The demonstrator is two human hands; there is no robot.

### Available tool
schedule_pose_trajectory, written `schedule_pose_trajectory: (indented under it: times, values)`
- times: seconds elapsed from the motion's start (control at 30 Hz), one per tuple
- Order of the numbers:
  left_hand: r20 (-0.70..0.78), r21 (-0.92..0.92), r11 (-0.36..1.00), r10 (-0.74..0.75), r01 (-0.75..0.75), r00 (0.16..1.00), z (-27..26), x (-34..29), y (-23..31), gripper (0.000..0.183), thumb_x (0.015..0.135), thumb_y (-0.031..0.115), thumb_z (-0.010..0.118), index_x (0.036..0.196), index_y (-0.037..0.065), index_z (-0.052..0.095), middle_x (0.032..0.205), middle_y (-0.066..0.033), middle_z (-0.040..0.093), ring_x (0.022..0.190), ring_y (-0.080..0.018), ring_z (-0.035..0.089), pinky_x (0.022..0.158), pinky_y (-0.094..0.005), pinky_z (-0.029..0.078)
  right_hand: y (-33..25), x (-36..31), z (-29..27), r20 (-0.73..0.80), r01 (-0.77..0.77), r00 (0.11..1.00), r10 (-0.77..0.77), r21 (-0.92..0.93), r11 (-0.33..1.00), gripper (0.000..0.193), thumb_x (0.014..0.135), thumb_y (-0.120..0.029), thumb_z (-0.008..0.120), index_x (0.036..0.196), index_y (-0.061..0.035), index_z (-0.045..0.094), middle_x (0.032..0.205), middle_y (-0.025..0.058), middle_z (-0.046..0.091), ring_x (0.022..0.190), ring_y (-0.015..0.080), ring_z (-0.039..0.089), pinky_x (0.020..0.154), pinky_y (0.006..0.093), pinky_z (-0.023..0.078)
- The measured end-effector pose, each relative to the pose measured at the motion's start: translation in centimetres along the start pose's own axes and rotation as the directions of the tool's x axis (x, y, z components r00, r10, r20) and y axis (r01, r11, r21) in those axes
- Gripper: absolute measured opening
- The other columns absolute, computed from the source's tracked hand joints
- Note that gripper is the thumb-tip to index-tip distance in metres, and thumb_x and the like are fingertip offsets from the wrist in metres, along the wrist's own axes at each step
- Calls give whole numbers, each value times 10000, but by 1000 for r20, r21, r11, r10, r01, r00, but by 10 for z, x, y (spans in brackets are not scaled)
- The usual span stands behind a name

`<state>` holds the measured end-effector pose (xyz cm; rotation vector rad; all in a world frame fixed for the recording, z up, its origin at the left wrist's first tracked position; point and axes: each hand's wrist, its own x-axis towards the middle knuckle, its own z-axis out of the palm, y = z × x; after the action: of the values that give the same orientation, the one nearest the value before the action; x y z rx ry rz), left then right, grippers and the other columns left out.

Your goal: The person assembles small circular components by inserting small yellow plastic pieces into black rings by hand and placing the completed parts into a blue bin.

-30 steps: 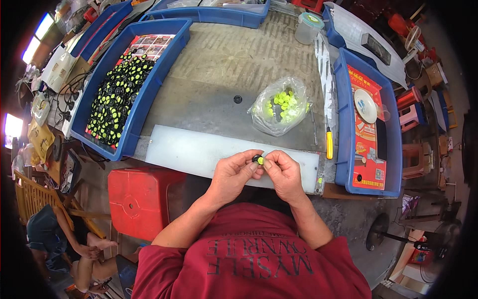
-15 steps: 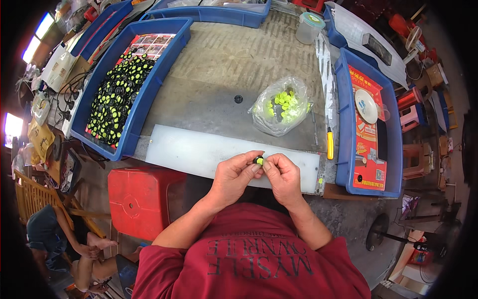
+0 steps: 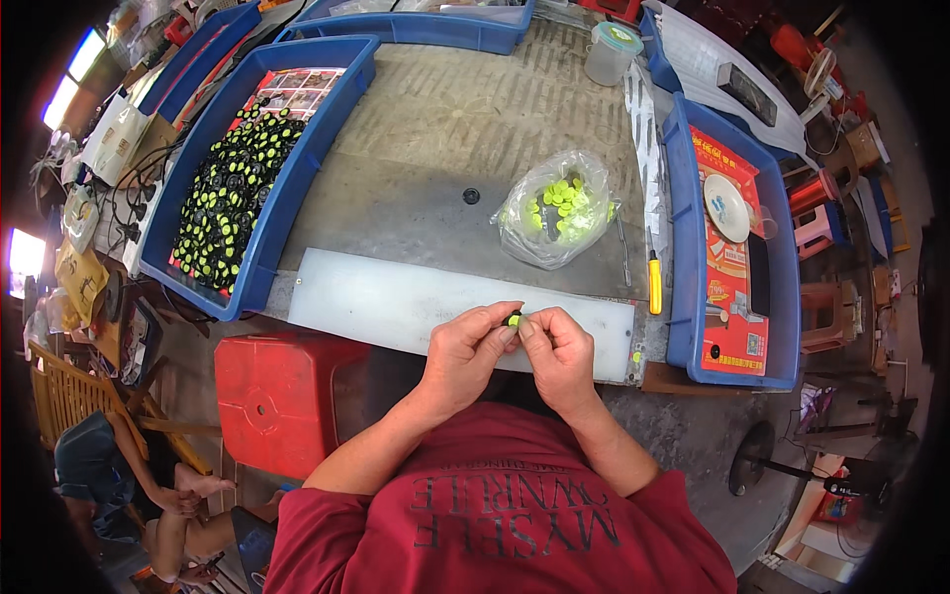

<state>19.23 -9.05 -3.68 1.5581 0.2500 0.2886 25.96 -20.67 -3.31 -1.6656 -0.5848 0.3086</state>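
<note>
Over the white board [image 3: 396,297] at the table's near edge, my two hands meet fingertip to fingertip. A small round black piece with a yellow-green disc [image 3: 513,320] is pinched in my left hand [image 3: 463,358]. My right hand [image 3: 559,361] has its thumb and forefinger closed against the disc side of the same piece. The fingers partly hide it. Beyond the board lies an open clear plastic bag [image 3: 524,241] with loose yellow-green discs [image 3: 564,198] inside. One black round piece [image 3: 471,196] lies alone on the table, left of the bag.
At left, a blue tray [image 3: 332,148] holds many black pieces with yellow-green centres. A second blue tray [image 3: 683,247] at right carries a white plate [image 3: 727,209] and a dark phone [image 3: 759,277]. A yellow-handled tool [image 3: 655,285] lies beside it. A red stool [image 3: 277,401] stands below the table.
Both hands stay together at the same place, with only slight shifts of the fingers around the piece. The black piece with its disc looks turned a little.
</note>
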Motion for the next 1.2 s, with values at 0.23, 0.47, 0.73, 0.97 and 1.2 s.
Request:
schedule_pose_trajectory:
  times: [0.23, 0.47, 0.73, 0.97, 1.2]
  values:
    - [-18, 241, 955, 183, -173, 983, 1, 1, 5, 238, 788, -56, 488, 1018, -27, 539, 793, -93, 573, 703, -134, 587, 623, -235, 482, -15, 3, -1, -16, 76, 997, -79, -122, 990, 134, 800, -62, 531, 699, 21, 503, 609, 45, 538, 549, 72, 462, 483, 222, 381]
    - [-14, 285, 929, 249, -235, 968, 2, 2, 4, 241, 769, -68, 495, 1002, -29, 542, 794, -104, 572, 689, -143, 590, 600, -231, 479, -10, 3, -3, -8, 115, 993, -118, -165, 980, 149, 789, -66, 536, 669, 15, 499, 565, 46, 497, 517, 76, 419, 455, 233, 346]
    - [8, 257, 943, 216, -210, 976, 2, 2, 3, 236, 785, -59, 486, 1014, -31, 534, 806, -93, 563, 690, -130, 576, 613, -226, 478, -13, 5, -5, 72, 25, 997, -19, -84, 996, 159, 803, -58, 514, 666, 21, 500, 558, 20, 494, 512, 60, 405, 452, 221, 342]
    - [11, 31, 998, 53, -53, 999, 1, 0, 2, 212, 830, -7, 470, 1035, -28, 521, 850, -64, 558, 724, -102, 560, 652, -219, 474, -13, 6, -8, 109, -8, 994, 11, -28, 1000, 146, 809, -60, 507, 694, 29, 514, 595, 24, 528, 554, 47, 436, 483, 206, 368]
    - [23, -67, 997, -26, 28, 999, 0, 0, -2, 223, 833, -5, 469, 1052, -32, 505, 853, -51, 559, 750, -89, 546, 683, -217, 467, -12, 7, -10, 104, 8, 995, -1, -64, 998, 132, 806, -61, 515, 709, 28, 515, 603, 23, 527, 559, 43, 435, 485, 205, 362]
